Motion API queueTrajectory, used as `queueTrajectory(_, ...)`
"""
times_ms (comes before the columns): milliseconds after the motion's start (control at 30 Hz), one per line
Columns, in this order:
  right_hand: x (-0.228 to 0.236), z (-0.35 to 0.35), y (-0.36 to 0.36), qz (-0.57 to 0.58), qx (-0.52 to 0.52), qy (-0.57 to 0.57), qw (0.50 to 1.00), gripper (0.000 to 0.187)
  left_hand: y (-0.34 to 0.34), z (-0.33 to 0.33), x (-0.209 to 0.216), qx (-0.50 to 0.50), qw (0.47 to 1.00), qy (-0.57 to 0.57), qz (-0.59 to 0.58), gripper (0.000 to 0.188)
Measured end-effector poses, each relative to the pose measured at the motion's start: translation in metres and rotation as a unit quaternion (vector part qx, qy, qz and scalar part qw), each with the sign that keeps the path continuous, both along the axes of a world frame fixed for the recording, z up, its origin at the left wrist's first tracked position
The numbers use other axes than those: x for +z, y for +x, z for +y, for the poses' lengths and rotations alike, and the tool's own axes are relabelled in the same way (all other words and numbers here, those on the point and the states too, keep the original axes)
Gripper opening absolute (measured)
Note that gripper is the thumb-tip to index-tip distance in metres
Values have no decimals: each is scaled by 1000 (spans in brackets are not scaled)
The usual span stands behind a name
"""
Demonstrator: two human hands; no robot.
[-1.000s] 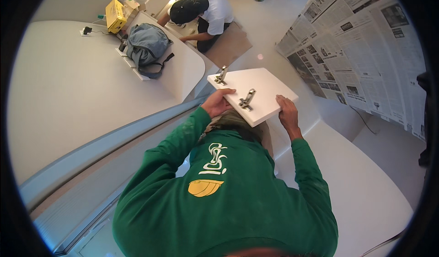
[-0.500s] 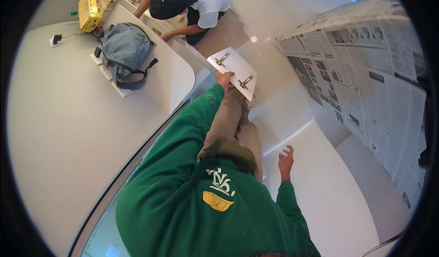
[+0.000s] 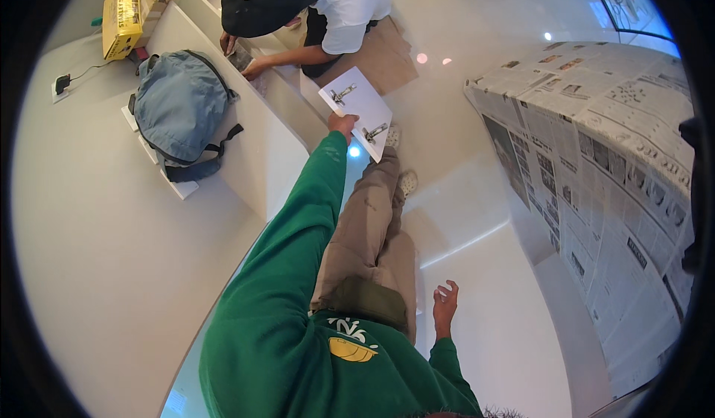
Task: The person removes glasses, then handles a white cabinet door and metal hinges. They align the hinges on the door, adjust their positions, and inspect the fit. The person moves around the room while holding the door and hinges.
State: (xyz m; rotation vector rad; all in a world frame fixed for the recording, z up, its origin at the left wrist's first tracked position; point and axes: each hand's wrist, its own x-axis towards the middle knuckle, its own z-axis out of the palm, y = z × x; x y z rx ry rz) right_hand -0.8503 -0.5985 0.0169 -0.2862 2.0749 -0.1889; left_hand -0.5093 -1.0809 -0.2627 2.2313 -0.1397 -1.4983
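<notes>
My left hand grips the edge of a white cabinet door panel, held out at arm's length above the floor. Two metal hinges are fixed to the panel's upward face, one near each end. The fingers under the panel are hidden. My right hand is raised at my right side, holding nothing, its fingers apart and partly curled. Ahead of the panel a co-worker in a white shirt and black cap bends over a white cabinet, both hands inside its opening.
A blue-grey backpack lies on the white counter at left, near a yellow box and a plugged-in black charger. On the right stands a large newspaper-covered piece. A brown cardboard sheet lies on the floor by the co-worker.
My left hand and the panel have shifted slightly left in view. My right hand appears lower and further left. The co-worker's hands have moved along the cabinet, and the whole view has shifted.
</notes>
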Motion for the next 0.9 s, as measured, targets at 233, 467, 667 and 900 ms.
queueTrajectory(233, -7, -30, -15, -3, 2, 19, 1000, 56, 28, -2, -65, -2, 997, 0, -72, 53)
queueTrajectory(467, -17, -48, -18, 2, 7, 64, 998, 57, 60, 1, -98, 20, 998, 15, -59, 49)
queueTrajectory(667, -23, -53, -9, -18, 11, 50, 999, 55, 72, -7, -95, 17, 994, 33, -105, 49)
queueTrajectory(900, -29, -58, -5, -32, 13, 1, 999, 53, 67, -21, -84, 25, 985, 89, -147, 46)
